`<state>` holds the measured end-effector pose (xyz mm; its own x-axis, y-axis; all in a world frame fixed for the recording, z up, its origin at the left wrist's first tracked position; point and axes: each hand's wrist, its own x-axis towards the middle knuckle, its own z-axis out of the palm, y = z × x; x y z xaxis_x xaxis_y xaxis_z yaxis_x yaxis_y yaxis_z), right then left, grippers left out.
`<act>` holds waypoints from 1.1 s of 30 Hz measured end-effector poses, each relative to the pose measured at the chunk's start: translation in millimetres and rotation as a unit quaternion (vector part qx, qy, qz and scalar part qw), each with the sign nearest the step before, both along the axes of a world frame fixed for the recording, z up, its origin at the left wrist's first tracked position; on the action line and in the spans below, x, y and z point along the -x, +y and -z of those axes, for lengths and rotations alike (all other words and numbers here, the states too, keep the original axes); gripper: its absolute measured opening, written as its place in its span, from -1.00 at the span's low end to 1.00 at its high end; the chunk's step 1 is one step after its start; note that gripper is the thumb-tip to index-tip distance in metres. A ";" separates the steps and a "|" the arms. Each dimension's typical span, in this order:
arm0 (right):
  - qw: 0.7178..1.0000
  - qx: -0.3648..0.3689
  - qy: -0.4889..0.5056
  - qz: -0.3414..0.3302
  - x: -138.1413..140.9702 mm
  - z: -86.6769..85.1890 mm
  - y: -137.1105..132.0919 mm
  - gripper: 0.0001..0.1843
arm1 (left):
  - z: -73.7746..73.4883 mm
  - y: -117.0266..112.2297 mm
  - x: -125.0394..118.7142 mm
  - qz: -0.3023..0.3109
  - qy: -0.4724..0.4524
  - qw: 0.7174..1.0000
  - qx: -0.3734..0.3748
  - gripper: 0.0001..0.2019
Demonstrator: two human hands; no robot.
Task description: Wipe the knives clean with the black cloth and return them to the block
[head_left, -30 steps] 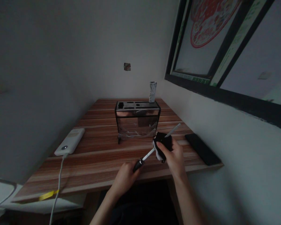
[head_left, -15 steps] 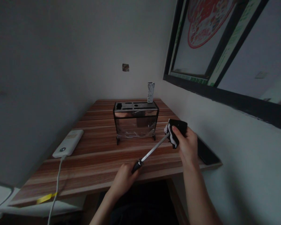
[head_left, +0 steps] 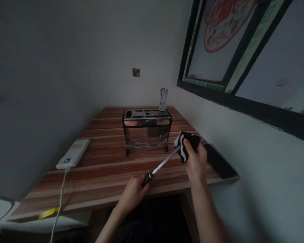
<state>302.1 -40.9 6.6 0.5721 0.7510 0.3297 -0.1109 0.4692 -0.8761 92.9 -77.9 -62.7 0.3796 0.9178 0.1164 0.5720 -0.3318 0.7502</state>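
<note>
Wood-grain table (head_left: 103,148) spans the middle and lower frame. Dark-framed window (head_left: 239,64) fills the upper right. Rack (head_left: 147,131) with slotted top and clear, film-covered front: upright on the table, centre of frame.

Left hand (head_left: 133,194), lower centre: fingers curled firmly round the black handle of a metal rod (head_left: 164,164). Rod slants up and rightward, right of centre, in front of the rack. Right hand (head_left: 198,162): thumb and fingers pinching a black-and-white cloth (head_left: 184,150) at the rod's far end; tip hidden there.

Black slab (head_left: 221,162) lies flat at right, near the right hand. White power bank (head_left: 73,154) at left, cable (head_left: 62,195) running down. Pale wrapped piece (head_left: 163,100) rises at the rack's right end. Yellow strip (head_left: 47,213): table edge, lower left.
</note>
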 end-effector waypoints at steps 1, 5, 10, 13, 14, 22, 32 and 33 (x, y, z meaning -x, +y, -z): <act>1.000 0.014 -0.004 -0.024 6.2 3.6 -3.0 -0.70 | -0.4 0.3 -0.1 -0.002 -0.001 1.000 -0.001 -0.79; 0.992 0.054 -0.036 -0.108 31.0 23.6 -14.1 -0.71 | -1.1 1.8 -0.2 -0.002 -0.020 1.000 -0.004 -0.78; 0.982 0.099 -0.105 -0.125 47.6 40.8 -24.7 -0.70 | 1.5 3.4 0.7 -0.003 -0.031 1.000 -0.001 -0.79; 0.979 0.105 -0.124 -0.124 53.3 41.5 -31.0 -0.66 | 2.3 3.2 0.7 0.001 -0.036 0.999 0.004 -0.79; 0.978 0.106 -0.131 -0.125 55.4 41.4 -33.0 -0.65 | 2.4 3.1 0.6 0.003 -0.036 0.999 0.006 -0.80; 0.974 0.135 -0.124 -0.132 65.6 48.7 -43.5 -0.61 | 5.7 4.1 0.7 0.013 -0.024 1.000 0.011 -0.81; 0.977 0.130 -0.127 -0.115 66.4 52.5 -44.3 -0.64 | 5.3 3.7 0.3 0.015 -0.026 0.999 0.011 -0.83; 0.978 0.125 -0.126 -0.112 65.9 51.6 -44.2 -0.64 | 3.9 3.5 -0.2 0.016 -0.024 1.000 0.012 -0.84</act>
<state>236.3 -85.1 -45.0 0.3092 0.9231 0.2285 0.0478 0.2249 -0.9732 93.1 -74.5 -66.6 0.4036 0.9079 0.1131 0.5250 -0.3310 0.7841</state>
